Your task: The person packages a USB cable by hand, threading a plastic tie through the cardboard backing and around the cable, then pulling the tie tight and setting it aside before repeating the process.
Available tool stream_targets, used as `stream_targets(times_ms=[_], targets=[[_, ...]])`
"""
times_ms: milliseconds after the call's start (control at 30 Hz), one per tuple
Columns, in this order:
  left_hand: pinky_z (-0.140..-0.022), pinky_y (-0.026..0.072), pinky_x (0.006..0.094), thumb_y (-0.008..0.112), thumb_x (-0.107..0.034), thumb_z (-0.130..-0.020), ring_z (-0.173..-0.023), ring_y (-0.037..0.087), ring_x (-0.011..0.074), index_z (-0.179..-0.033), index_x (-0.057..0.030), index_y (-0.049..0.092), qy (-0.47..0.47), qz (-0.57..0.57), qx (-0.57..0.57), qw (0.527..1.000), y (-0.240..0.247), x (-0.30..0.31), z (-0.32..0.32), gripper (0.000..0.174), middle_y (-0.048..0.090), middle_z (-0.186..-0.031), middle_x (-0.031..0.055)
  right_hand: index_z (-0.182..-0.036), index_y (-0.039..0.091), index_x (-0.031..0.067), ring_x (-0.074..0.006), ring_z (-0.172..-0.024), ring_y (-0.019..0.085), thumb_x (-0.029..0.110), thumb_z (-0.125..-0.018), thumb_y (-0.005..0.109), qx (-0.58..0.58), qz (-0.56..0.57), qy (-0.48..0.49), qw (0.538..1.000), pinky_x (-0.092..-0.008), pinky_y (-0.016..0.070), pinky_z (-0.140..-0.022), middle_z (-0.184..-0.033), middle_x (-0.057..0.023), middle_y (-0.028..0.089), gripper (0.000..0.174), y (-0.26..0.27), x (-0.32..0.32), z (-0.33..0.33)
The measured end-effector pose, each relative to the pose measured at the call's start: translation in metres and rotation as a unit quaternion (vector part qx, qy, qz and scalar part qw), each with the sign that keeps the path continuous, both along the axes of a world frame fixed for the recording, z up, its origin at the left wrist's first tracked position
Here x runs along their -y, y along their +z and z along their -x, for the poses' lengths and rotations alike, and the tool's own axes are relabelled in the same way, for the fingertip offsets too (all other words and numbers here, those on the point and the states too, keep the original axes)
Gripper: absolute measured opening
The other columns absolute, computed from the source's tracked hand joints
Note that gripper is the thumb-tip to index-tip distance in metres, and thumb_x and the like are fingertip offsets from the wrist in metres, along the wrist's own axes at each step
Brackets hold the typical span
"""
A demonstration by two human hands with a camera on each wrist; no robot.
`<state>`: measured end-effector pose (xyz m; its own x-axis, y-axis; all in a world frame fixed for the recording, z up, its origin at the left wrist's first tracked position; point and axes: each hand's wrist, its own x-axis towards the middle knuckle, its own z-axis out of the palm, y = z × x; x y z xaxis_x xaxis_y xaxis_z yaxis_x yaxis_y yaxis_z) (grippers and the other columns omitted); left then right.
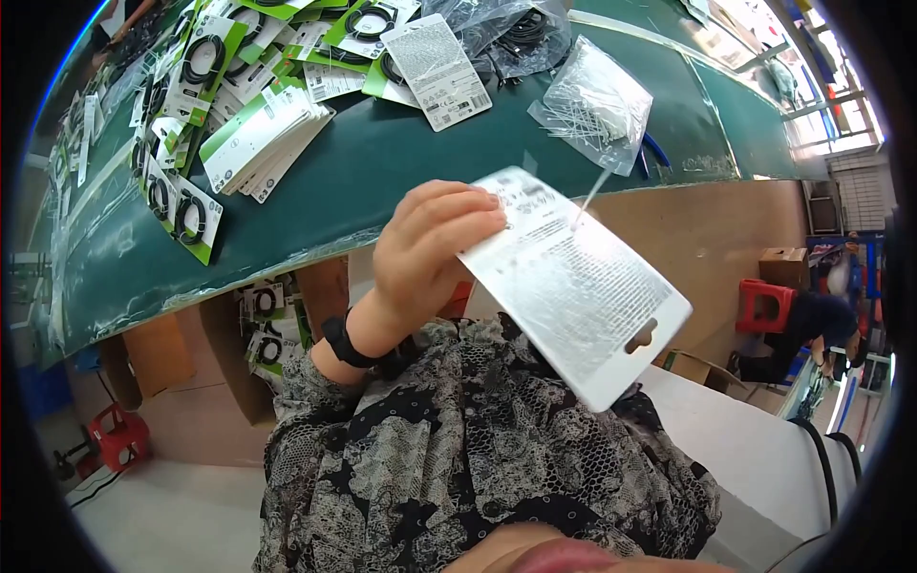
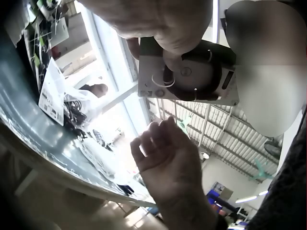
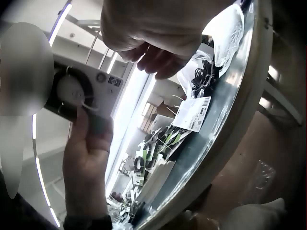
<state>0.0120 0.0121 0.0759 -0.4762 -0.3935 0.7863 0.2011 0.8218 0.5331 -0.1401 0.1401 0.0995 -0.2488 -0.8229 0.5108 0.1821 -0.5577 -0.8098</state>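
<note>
My left hand [image 1: 430, 239] holds a white and green cardboard package card [image 1: 583, 296] up in front of my chest, its printed back and hang hole facing the head camera. Fingers lie over the back, while the thumb presses the other face in the right wrist view. On that face sits a coiled black cable [image 3: 88, 81], with white cable ties [image 2: 160, 84] looped through the card. One tie end [image 1: 592, 199] sticks out of the back. My right hand [image 2: 170, 175], hidden in the head view, is beside the card with loosely bent fingers; nothing shows in it.
Many carded cables [image 1: 199, 62] lie heaped across the green table [image 1: 363, 162]. A stack of flat cards [image 1: 258, 143] lies near its front edge. A clear bag of white ties [image 1: 602, 100] lies at right, beside blue-handled pliers [image 1: 655, 151]. Boxed packages [image 1: 269, 329] show below the table.
</note>
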Motion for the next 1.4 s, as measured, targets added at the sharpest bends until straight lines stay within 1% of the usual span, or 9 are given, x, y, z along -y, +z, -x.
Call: stream_targets(times_ms=[67,167,300,433,733,833,1100,1233,1400], targets=[[-0.081,0.0501,0.0323,0.065,0.001,-0.078,-0.092,0.063,0.0196,-0.102,-0.0061,0.063,-0.068,-0.107,-0.014,0.992,-0.013,-0.001,0.000,0.025,0.065,-0.098,0.0067,-0.118,0.054,0.0022,-0.0127,-0.096,0.056,0.025,-0.090,0.064,0.057,-0.207,-0.146,0.966,-0.0261,0.0463,-0.082,-0.106,-0.0071,0.059,0.038,-0.059,0.015,0.028],[-0.076,0.0514,0.0301,0.063,0.007,-0.081,-0.089,0.063,0.0161,-0.108,-0.0015,0.059,-0.255,-0.496,-0.009,0.830,-0.029,-0.008,-0.001,0.029,0.066,-0.096,0.0071,-0.113,0.056,0.0002,-0.0085,-0.087,0.058,0.012,-0.089,0.065,0.070,-0.078,-0.022,0.994,-0.0232,0.0477,-0.076,-0.098,-0.0031,0.061,0.029,-0.029,0.024,0.029],[-0.076,0.0511,0.0280,0.063,0.003,-0.084,-0.089,0.061,0.0123,-0.111,0.0004,0.057,-0.262,-0.571,-0.010,0.778,-0.035,-0.015,0.002,0.027,0.066,-0.100,0.0069,-0.109,0.057,-0.0005,-0.0079,-0.087,0.058,0.011,-0.086,0.068,-0.139,-0.132,0.054,0.980,-0.0247,0.0490,-0.074,-0.097,-0.0023,0.062,0.028,-0.015,0.036,0.037],[-0.081,0.0502,0.0278,0.065,0.000,-0.083,-0.091,0.061,0.0133,-0.113,0.0004,0.057,-0.275,-0.645,-0.069,0.710,-0.046,-0.020,0.003,0.031,0.066,-0.103,0.0071,-0.112,0.056,-0.0003,-0.0074,-0.088,0.058,0.008,-0.084,0.069,-0.093,-0.227,0.096,0.965,-0.0245,0.0495,-0.076,-0.099,-0.0015,0.062,0.032,-0.030,0.041,0.038],[-0.088,0.0478,0.0286,0.063,-0.003,-0.086,-0.099,0.060,0.0137,-0.115,-0.0008,0.057,-0.242,-0.625,-0.037,0.741,-0.043,-0.018,0.007,0.030,0.064,-0.109,0.0067,-0.117,0.055,-0.0003,-0.0067,-0.092,0.058,0.007,-0.083,0.069,0.145,-0.272,0.098,0.946,-0.0232,0.0492,-0.079,-0.104,-0.0022,0.063,0.037,-0.088,0.046,0.044],[-0.090,0.0486,0.0307,0.061,-0.004,-0.088,-0.100,0.060,0.0149,-0.115,-0.0009,0.057,-0.239,-0.698,-0.077,0.670,-0.052,-0.016,0.011,0.028,0.063,-0.110,0.0066,-0.115,0.056,0.0001,-0.0073,-0.092,0.058,0.006,-0.085,0.066,0.011,-0.298,0.003,0.955,-0.0248,0.0497,-0.080,-0.104,-0.0012,0.063,0.033,-0.107,0.037,0.037],[-0.091,0.0486,0.0318,0.060,-0.005,-0.089,-0.102,0.060,0.0152,-0.117,-0.0008,0.055,-0.240,-0.701,-0.052,0.670,-0.067,-0.004,0.012,0.028,0.063,-0.112,0.0063,-0.103,0.061,0.0021,-0.0142,-0.079,0.063,0.008,-0.081,0.066,-0.203,-0.187,-0.123,0.953,-0.0282,0.0517,-0.065,-0.091,-0.0056,0.065,0.023,-0.111,0.048,0.024],[-0.090,0.0483,0.0303,0.060,-0.004,-0.090,-0.102,0.060,0.0144,-0.118,-0.0005,0.055,-0.235,-0.696,-0.057,0.676,-0.066,-0.006,0.010,0.029,0.062,-0.112,0.0060,-0.093,0.063,0.0021,-0.0232,-0.082,0.064,0.009,-0.074,0.069,-0.410,-0.037,-0.240,0.879,-0.0340,0.0512,-0.070,-0.089,-0.0078,0.065,0.021,-0.104,0.058,0.026],[-0.086,0.0482,0.0280,0.060,-0.003,-0.089,-0.099,0.059,0.0126,-0.118,-0.0003,0.055,-0.208,-0.647,-0.065,0.730,-0.071,-0.003,0.014,0.029,0.063,-0.111,0.0051,-0.097,0.066,0.0033,-0.0309,-0.088,0.063,0.013,-0.071,0.070,-0.410,-0.045,-0.222,0.883,-0.0381,0.0509,-0.077,-0.104,-0.0123,0.065,0.028,-0.115,0.071,0.029]])
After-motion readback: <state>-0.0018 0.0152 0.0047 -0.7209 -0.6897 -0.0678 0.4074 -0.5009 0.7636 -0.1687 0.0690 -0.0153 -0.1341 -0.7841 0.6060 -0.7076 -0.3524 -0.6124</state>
